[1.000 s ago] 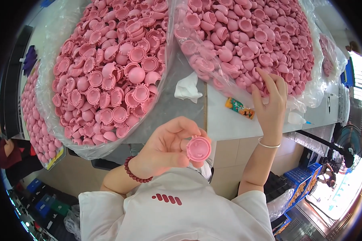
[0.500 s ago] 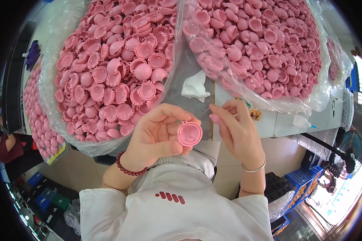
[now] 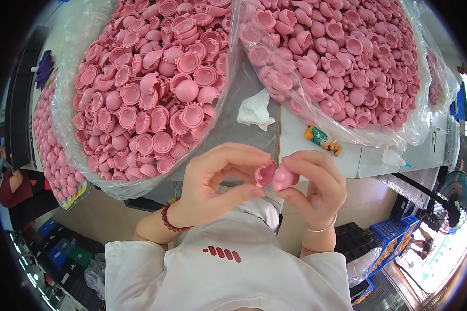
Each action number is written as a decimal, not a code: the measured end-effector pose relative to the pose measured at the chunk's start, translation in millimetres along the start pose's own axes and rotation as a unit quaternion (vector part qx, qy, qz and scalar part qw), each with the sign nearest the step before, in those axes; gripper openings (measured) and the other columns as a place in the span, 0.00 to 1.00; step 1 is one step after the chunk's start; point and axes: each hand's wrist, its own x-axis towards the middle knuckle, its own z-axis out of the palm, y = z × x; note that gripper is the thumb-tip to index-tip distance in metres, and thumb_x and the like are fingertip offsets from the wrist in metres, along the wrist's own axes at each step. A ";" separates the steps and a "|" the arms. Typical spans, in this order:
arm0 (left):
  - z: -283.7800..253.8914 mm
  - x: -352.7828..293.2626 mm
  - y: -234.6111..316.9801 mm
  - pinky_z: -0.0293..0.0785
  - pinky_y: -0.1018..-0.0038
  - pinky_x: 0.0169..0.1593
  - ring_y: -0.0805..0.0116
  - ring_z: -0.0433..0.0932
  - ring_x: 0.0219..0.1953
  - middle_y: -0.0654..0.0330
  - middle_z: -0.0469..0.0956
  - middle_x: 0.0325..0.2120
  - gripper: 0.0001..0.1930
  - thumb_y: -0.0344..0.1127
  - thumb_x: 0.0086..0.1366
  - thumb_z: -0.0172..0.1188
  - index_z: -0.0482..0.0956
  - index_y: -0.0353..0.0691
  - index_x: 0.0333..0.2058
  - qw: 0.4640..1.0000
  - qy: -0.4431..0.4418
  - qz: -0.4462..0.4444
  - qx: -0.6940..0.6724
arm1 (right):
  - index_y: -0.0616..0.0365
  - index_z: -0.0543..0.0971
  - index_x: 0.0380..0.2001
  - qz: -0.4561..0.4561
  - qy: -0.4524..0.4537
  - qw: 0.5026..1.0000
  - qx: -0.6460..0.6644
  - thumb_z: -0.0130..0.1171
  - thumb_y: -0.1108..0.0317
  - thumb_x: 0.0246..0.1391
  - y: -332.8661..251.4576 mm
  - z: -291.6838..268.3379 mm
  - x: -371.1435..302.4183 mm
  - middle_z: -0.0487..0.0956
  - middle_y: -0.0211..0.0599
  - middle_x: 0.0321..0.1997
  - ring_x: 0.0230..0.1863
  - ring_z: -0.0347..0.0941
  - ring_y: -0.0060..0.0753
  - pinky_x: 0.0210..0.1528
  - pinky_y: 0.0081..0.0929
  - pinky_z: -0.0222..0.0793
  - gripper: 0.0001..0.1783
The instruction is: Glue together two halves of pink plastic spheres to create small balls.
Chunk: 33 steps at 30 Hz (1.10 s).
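Observation:
Between the thumb and fingers of my left hand is a pink plastic half shell, tilted with its hollow side toward the right. My right hand pinches a second pink half shell, its rounded, bumpy outside partly showing. The two halves are held close together, nearly edge to edge, above my lap; whether they touch I cannot tell. Large heaps of similar pink half shells fill a clear plastic bag at the left, and more pink pieces fill another at the right.
On the grey table lie a crumpled white tissue, a green and yellow small container and a white bottle with a blue tip. Round pink pieces cover a board at far left. A fan and blue crates stand right.
My right hand has come in toward the left one, bringing its half shell up to the other. The left half shell has turned from facing up to facing right.

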 end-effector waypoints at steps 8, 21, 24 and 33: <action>3.7 2.2 2.2 0.72 0.73 0.45 0.65 0.71 0.43 0.49 0.66 0.44 0.21 0.18 0.44 0.62 0.71 0.30 0.41 0.998 -0.023 0.017 0.064 | 0.64 0.76 0.30 -0.102 0.023 0.994 -0.027 0.69 0.70 0.26 3.9 6.3 -3.7 0.74 0.40 0.32 0.27 0.71 0.29 0.25 0.17 0.66 0.21; -0.7 4.2 -7.8 0.69 0.72 0.44 0.62 0.73 0.41 0.48 0.73 0.37 0.25 0.25 0.42 0.67 0.71 0.27 0.42 0.997 0.017 0.057 0.053 | 0.62 0.67 0.31 -0.099 0.259 0.946 -0.170 0.56 0.75 0.42 24.3 -20.9 -48.2 0.72 0.40 0.26 0.25 0.66 0.29 0.26 0.20 0.63 0.11; -0.9 4.9 -7.5 0.70 0.73 0.43 0.62 0.75 0.38 0.49 0.75 0.35 0.23 0.24 0.43 0.66 0.71 0.27 0.41 0.996 0.012 0.081 0.024 | 0.66 0.67 0.34 0.001 0.480 0.809 -0.339 0.55 0.73 0.43 54.6 -66.9 -66.3 0.70 0.39 0.33 0.35 0.66 0.33 0.35 0.23 0.64 0.14; 0.8 3.2 10.9 0.71 0.77 0.33 0.68 0.74 0.28 0.52 0.74 0.28 0.22 0.45 0.54 0.58 0.70 0.30 0.37 0.959 0.044 -0.121 -0.254 | 0.66 0.69 0.38 0.161 0.506 0.792 -0.300 0.57 0.65 0.47 112.8 -136.3 -65.4 0.73 0.37 0.36 0.36 0.68 0.27 0.39 0.22 0.65 0.17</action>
